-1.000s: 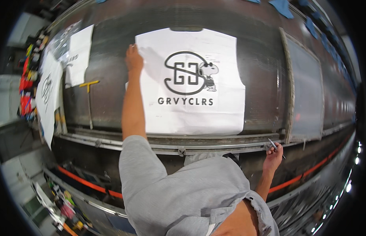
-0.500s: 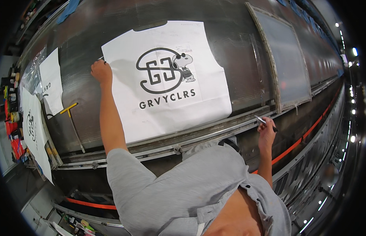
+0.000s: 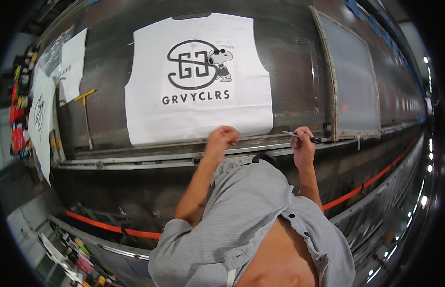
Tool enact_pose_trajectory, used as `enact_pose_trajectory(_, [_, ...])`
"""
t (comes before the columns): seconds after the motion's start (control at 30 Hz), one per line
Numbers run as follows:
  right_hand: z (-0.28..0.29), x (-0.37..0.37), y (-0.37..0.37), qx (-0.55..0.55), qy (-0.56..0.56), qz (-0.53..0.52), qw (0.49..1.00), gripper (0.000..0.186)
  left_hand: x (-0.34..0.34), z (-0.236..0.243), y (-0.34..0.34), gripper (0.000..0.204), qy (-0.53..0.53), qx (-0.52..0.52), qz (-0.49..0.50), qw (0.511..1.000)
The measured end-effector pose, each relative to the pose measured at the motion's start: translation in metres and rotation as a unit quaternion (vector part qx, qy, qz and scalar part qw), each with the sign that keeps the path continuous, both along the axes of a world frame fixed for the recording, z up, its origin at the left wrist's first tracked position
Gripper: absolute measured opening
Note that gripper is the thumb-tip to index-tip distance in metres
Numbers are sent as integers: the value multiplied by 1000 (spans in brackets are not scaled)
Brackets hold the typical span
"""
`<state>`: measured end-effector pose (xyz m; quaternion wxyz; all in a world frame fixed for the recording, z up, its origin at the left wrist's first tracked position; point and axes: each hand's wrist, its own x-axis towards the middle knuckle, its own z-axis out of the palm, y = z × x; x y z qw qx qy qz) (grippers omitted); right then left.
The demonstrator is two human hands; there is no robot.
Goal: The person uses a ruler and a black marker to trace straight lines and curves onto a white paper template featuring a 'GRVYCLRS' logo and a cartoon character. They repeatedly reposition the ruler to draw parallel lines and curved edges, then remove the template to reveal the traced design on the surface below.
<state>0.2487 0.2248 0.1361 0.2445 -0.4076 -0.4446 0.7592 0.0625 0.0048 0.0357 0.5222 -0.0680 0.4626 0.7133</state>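
A white shirt-shaped paper sheet [image 3: 150, 110] lies flat on the dark table [image 3: 105, 62]. Its print shows a black looping emblem, a cartoon dog in sunglasses and a line of lettering. Just in front of the sheet's near edge is my left hand [image 3: 221, 143], its fingers curled and slightly blurred; whatever they may hold is hidden. To the right, my right hand [image 3: 303, 143] grips a marker [image 3: 316, 140] with a dark barrel, its grey tip pointing left. The marker is above the table's front rail, apart from the paper.
A framed mesh screen [image 3: 351, 81] lies at the right. At the left are a yellow-handled T-shaped tool [image 3: 87, 110], another printed sheet [image 3: 73, 62] and a sheet hanging over the end [image 3: 40, 119]. A metal rail [image 3: 136, 159] runs along the table's front edge.
My left hand has left the sheet's upper left side and come back to its near edge. My right hand has moved left with the marker, which now lies more level. The view has shifted.
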Motion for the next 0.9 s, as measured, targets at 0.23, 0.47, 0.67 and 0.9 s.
enact_pose_trajectory(0.23, [-4, 10, 35, -13, 8, 85, 996, 9, 73, 23, 35, 20, 21, 73, -63, 995])
enact_pose_trajectory(0.47, [4, 5, 45, -32, 32, 64, 997, 11, 72, 33, 39, 24, 89, 67, -78, 991])
enact_pose_trajectory(0.67, [0, -2, 22, -64, 44, 68, 995, 11, 57, 36, 32, 12, 73, 70, -74, 992])
enact_pose_trajectory(0.9, [4, -12, 7, -60, 43, 93, 993, 10, 35, 43, 38, 15, 174, 79, -92, 977])
